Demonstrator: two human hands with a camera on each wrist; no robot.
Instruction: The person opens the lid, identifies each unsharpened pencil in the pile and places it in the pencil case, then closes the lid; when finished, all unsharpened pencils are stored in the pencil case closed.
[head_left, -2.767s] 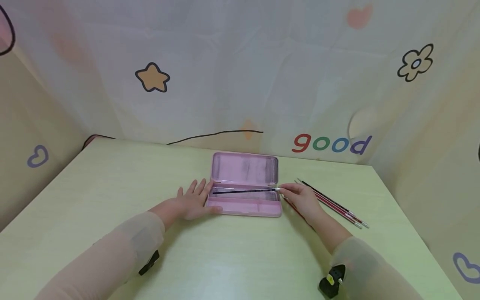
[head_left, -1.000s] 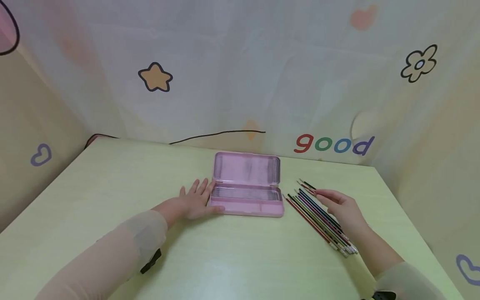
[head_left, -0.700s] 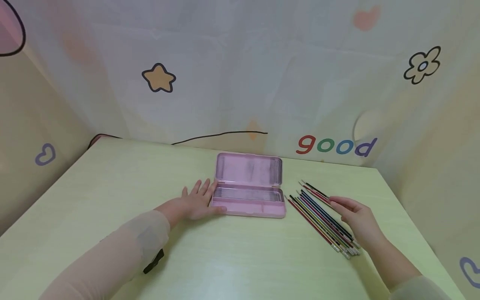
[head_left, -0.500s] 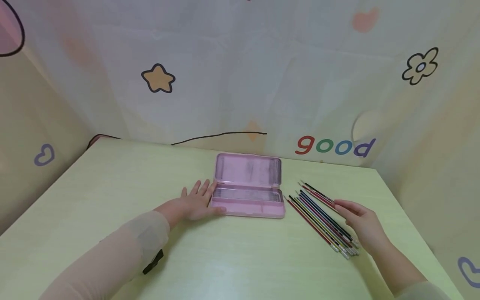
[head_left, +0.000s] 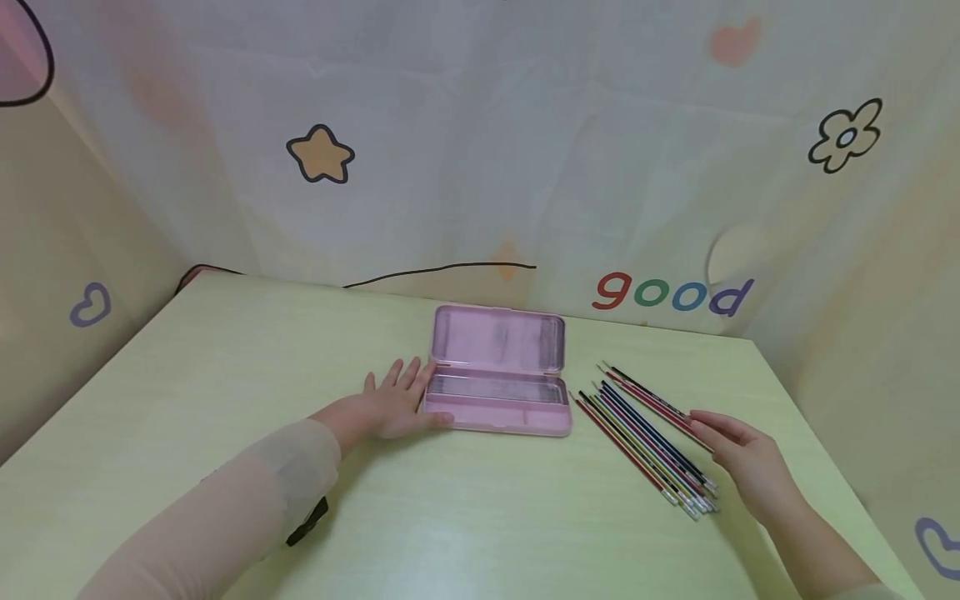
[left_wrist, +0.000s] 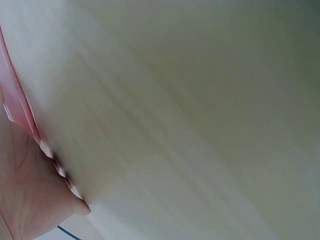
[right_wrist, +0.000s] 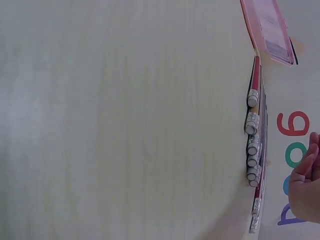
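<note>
Relaxed and spread, the left hand (head_left: 393, 411) lies against the left side of the pencil case (head_left: 498, 372), its thumb over the near left corner, clasping nothing, while the right hand (head_left: 750, 464) brings thumb and fingertips together at the smaller group of pencils (head_left: 647, 394); whether it pinches these or merely touches them I cannot tell. Behind everything hangs a pale printed cloth (head_left: 465, 167), slightly wrinkled, closing off the far side and both flanks of a pale yellow-green table (head_left: 420, 517). Across the lower left comes a loose, light-coloured sleeve (head_left: 225, 508), with a black object (head_left: 307, 522) showing at its underside. Pink and set toward the far edge of the table, the case has its lid (head_left: 495, 337) laid back toward the cloth; its tray (head_left: 480, 414) is split lengthwise, with a low divider in the nearer section. Just right of the case lies the larger bundle of pencils (head_left: 648, 450), red, black, yellow and blue barrels side by side, slanting nearer and rightward. Beyond that bundle, the smaller group, dark and red, runs at a similar slant to the right fingertips. On the cloth stand the word "good" (head_left: 671, 293) in coloured letters, an outlined flower (head_left: 846, 136) and an orange star (head_left: 321, 155). Smallest are the metal-collared pencil ends (right_wrist: 252, 124), lined up in the right wrist view.
</note>
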